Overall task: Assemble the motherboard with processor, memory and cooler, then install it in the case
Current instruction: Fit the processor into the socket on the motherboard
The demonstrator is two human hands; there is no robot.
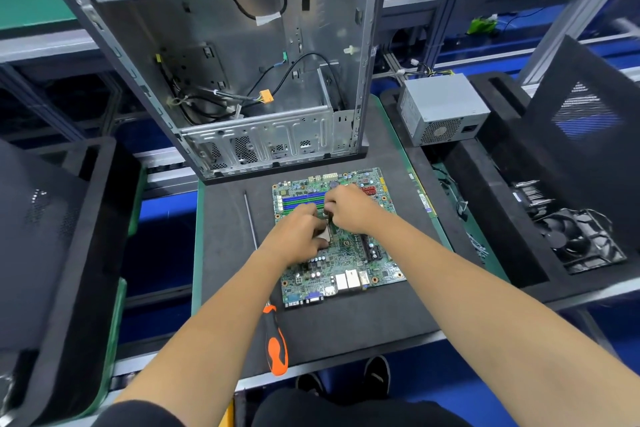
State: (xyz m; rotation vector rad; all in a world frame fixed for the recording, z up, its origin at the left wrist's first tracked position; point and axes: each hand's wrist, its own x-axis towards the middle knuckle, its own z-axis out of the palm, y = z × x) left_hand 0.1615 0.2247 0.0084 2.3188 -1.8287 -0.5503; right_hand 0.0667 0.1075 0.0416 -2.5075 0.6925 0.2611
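The case (242,73) stands open at the far side of your mat (346,333), its bay bare but for loose cables; nothing is installed in it yet; to its right sits the power supply (441,107), and further right and nearer, in a black tray, lies the cooler (578,239), well apart from your work.

The board (346,253) lies flat on the mat just near of the case, ports toward you; the blue and green memory slots (301,199) at its far left look unfilled, though your hands hide part of them; a memory stick (424,199) lies along the mat's right edge.

Your left hand (298,236) and right hand (349,208) meet over the socket in the middle of the board; the left hand's fingers are curled round a small metal square, the processor (325,235) as I judge it, or the socket's plate; the right hand's fingers are curled at the socket's far edge, but what they pinch, if anything, I cannot tell.

So you are at the processor step, early in the task; next it calls for seating the chip level, corner marks matched, no force, then closing the latch.

The screwdriver (275,340) lies at the mat's near edge, untouched; a thin rod (250,218) lies left of the board.
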